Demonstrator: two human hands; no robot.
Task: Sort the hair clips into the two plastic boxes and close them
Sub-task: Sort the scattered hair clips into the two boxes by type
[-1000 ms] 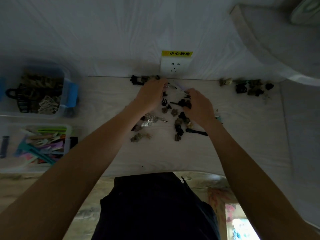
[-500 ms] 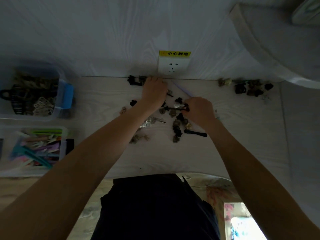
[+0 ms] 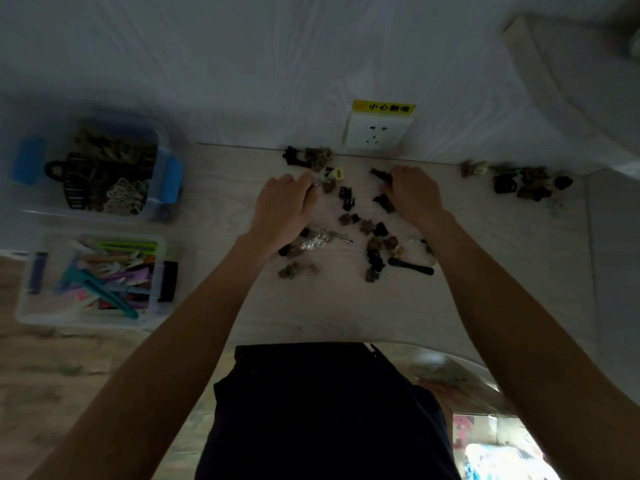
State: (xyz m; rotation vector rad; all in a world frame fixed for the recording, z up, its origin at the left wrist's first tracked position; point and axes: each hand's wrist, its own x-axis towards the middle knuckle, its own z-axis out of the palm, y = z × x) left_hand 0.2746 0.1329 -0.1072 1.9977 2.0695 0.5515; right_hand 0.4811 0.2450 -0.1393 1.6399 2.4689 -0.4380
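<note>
Head view of a pale tabletop (image 3: 502,271) set against a white wall, on which a socket plate (image 3: 375,135) is mounted under a yellow warning label (image 3: 383,107). A scatter of small dark and tan hair clips (image 3: 363,230) is spread over the middle of the table, with a long black clip (image 3: 412,266) lying at its right edge and a glittery silver clip (image 3: 317,240) at its left. A second cluster of clips (image 3: 523,183) is seen near the far right along the wall, and a third small cluster (image 3: 311,157) lies at the wall just left of the socket. The left hand (image 3: 282,206) is laid palm-down over the left side of the scatter, its fingers curled around a thin pale clip at the fingertips. The right hand (image 3: 415,194) is curled at the far right of the scatter with a small dark clip (image 3: 379,174) pinched at its fingertips. Two clear plastic boxes are placed at the left, both open: the far box (image 3: 157,147), with blue latches, holds dark and tan clips; the near box (image 3: 159,268) holds long coloured clips. The dark clothing of the person (image 3: 325,410) fills the lower centre
</note>
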